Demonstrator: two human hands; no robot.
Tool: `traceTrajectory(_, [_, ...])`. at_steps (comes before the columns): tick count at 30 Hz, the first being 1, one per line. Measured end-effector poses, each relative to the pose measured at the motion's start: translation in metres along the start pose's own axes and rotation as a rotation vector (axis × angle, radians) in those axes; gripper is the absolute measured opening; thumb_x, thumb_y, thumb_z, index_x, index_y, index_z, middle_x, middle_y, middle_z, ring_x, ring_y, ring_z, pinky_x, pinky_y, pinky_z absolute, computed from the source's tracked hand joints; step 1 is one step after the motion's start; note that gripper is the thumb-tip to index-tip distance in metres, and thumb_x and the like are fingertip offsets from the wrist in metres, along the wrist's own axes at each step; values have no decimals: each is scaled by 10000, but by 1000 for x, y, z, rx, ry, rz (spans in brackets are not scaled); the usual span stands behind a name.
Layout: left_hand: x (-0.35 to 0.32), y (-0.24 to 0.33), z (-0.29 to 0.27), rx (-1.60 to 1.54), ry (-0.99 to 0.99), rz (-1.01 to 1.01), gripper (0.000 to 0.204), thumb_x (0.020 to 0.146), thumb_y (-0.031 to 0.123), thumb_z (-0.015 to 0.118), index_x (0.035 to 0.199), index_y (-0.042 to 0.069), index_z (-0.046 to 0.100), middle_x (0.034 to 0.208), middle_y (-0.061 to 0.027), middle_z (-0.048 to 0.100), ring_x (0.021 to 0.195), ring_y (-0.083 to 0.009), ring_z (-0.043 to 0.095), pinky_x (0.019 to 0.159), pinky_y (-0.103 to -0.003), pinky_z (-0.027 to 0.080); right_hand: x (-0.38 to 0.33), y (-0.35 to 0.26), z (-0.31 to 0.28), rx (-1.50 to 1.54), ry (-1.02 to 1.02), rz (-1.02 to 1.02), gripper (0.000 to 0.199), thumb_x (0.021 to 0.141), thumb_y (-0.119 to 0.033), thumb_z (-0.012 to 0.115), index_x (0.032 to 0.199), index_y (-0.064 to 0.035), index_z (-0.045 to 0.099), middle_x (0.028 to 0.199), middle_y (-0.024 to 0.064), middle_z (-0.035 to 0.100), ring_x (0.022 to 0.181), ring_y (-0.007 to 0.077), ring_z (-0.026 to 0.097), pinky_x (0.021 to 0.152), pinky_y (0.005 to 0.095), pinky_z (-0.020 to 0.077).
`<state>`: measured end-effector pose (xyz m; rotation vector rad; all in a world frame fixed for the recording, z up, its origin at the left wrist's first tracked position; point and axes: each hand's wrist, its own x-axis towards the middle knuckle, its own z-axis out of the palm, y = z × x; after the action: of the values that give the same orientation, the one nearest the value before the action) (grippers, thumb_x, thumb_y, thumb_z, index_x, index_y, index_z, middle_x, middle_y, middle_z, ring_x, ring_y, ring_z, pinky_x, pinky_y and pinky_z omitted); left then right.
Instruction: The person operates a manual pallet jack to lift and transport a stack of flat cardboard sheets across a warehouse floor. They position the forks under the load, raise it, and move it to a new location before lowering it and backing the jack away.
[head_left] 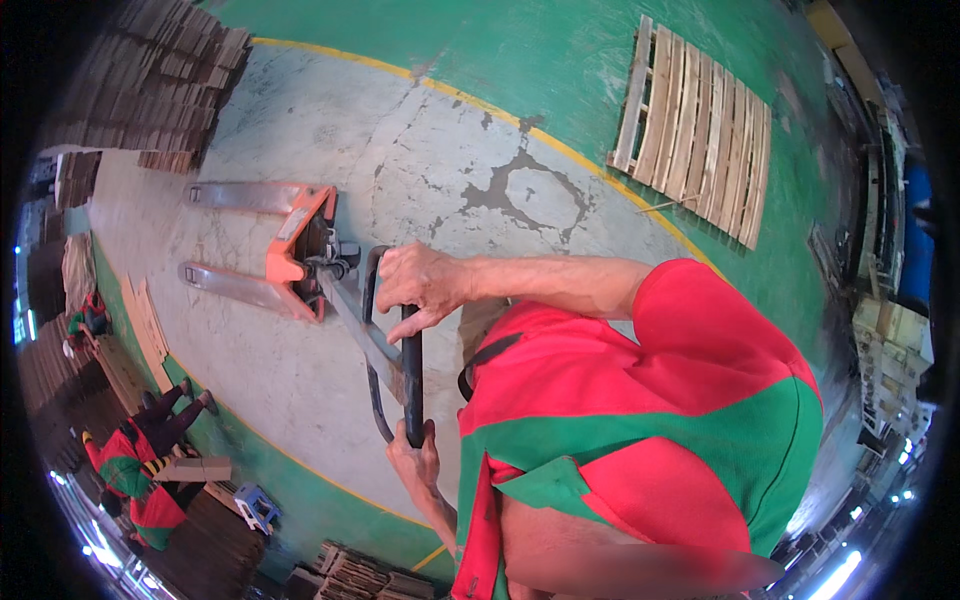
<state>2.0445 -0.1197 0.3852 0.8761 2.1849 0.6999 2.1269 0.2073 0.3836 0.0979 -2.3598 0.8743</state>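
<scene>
My right hand (425, 283) has its fingers closed over the black handle (412, 365) of an orange pallet jack (288, 245), near the loop's upper end in view. My left hand (416, 462) is at the lower end, thumb and fingers on either side of the bar, gripping too; some of those fingers are hidden. Jack sits on the grey concrete floor (320, 110), left of my hands; grey shaft (350, 318) slants from its base to the loop, the two worn forks (232, 284) point away from me. I'm in a red and green shirt (640, 440), forearm bare. Yellow line (440, 86) bounds the concrete, green floor (500, 35) beyond it. Slatted wooden pallet (695, 130) lies on the green, upper right, well apart from the jack. Tall stack of brown sheets (140, 80) upper left, close to the forks. Lower left, co-workers (128, 475) in red and green beside more brown piles; blue and white stool (257, 507) near them.
</scene>
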Motion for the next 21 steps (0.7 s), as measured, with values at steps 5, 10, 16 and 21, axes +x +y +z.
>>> traceTrajectory(5, [-57, 26, 66, -27, 7, 45, 239, 873, 178, 780, 885, -2, 622, 604, -199, 545, 529, -371, 482, 551, -437, 447, -82, -36, -41, 1, 6, 25, 399, 788, -472, 831, 765, -128, 631, 640, 32, 566, 681, 290, 567, 692, 406, 444])
traceTrajectory(10, [-149, 30, 113, 30, -65, -3, 226, 869, 190, 773, 1030, 47, 704, 708, -223, 657, 656, -415, 659, 626, -451, 514, -153, -108, -72, -51, -94, 37, 399, 799, -467, 825, 788, -116, 635, 682, 62, 568, 707, 308, 573, 712, 410, 451])
traceTrajectory(16, [-244, 41, 163, 38, 13, -9, 244, 847, 226, 785, 1052, 108, 725, 821, -209, 715, 792, -409, 714, 700, -486, 549, -216, -190, -104, -74, -219, 108, 335, 785, -382, 858, 810, -103, 676, 689, 52, 583, 719, 293, 582, 748, 409, 469])
traceTrajectory(21, [-324, 34, 207, 9, 79, 39, 207, 859, 211, 768, 1028, 103, 718, 824, -193, 722, 805, -398, 714, 700, -479, 543, -287, -252, -112, -92, -266, 172, 334, 798, -386, 850, 802, -103, 673, 687, 48, 589, 723, 276, 590, 739, 402, 462])
